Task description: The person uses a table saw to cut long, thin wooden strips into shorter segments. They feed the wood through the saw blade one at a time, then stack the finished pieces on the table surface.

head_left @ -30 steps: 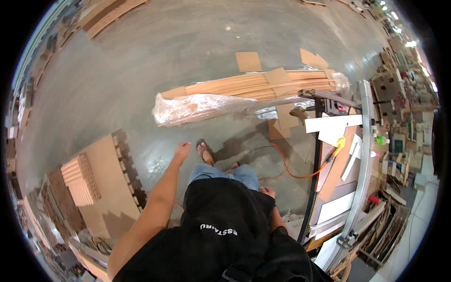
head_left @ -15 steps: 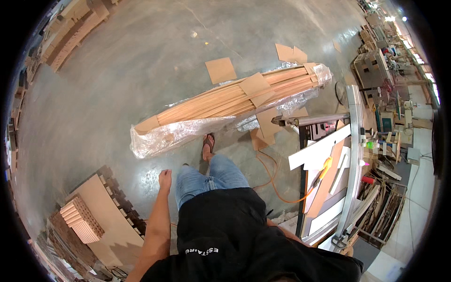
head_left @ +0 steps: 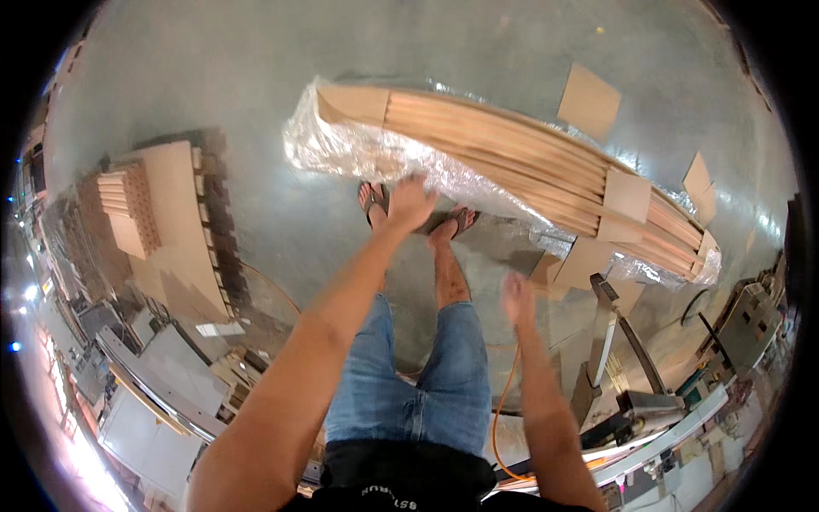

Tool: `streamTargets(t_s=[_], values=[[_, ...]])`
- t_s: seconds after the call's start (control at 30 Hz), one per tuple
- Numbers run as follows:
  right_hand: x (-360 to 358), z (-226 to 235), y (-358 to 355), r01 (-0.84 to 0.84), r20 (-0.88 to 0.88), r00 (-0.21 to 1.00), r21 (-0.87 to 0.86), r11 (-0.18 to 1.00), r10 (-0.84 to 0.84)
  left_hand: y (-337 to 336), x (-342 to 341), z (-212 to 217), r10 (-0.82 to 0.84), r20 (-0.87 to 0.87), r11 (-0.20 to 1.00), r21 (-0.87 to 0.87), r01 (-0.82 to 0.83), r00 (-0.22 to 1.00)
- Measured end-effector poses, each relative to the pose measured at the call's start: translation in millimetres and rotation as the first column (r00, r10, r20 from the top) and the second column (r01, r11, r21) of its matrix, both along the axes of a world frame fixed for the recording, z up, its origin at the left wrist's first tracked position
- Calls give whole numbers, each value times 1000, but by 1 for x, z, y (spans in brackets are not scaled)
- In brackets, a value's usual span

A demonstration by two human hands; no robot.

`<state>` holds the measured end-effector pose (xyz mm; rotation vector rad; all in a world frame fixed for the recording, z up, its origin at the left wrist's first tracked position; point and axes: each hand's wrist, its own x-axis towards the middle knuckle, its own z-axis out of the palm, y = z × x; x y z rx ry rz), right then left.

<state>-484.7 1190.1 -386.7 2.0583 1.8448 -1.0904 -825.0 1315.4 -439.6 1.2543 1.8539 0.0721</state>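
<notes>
Wrapped bundle of wood strips on a workshop floor, two bare hands near it

Floor (head_left: 256, 51): smooth, grey, dull sheen with pale reflections.

Bundle of wood strips (head_left: 499, 152): long, light brown, lying on the floor ahead of the person, reaching off to the right. Crumpled clear plastic wrap (head_left: 337, 149) encloses the left end and runs along the near side; strips exposed on top. Cardboard sheet (head_left: 625, 198) across the strips toward the right end.

Left hand (head_left: 413, 203): over the near edge of the wrap; contact cannot be told, nor whether the fingers are spread or pressed together.

Right hand (head_left: 517, 299): above the floor, on the near side of the bundle, close to loose cardboard (head_left: 584, 263); motion-blurred, finger spacing cannot be told.

Second cardboard piece (head_left: 589, 101): flat on the floor, beyond the bundle.

Left side: pallet carrying a flat brown board (head_left: 175, 192), a short stack of strips (head_left: 130, 213) upon it.

Lower right: orange hose (head_left: 496, 427), curving beside the person's leg; dark metal stand (head_left: 604, 341).

Lower left: grey panels (head_left: 175, 367), among workshop clutter.
</notes>
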Motion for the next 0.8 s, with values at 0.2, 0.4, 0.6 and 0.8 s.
streamTargets(t_s=[0.2, 0.4, 0.6, 0.8], values=[[-92, -167, 224, -80, -174, 973, 354, 932, 150, 63, -52, -106, -361, -309, 909, 93, 406, 880], [-152, -227, 233, -446, -98, 878, 193, 874, 469, 12, -143, -141, -514, -219, 854, -221, 471, 829], [-154, -237, 186, -609, 137, 788, 33, 792, 600, -8, -148, -119, -521, -236, 852, -94, 514, 820], [-147, -236, 234, -772, 298, 620, 63, 633, 726, -3, -151, -109, -533, -223, 845, -99, 525, 816]])
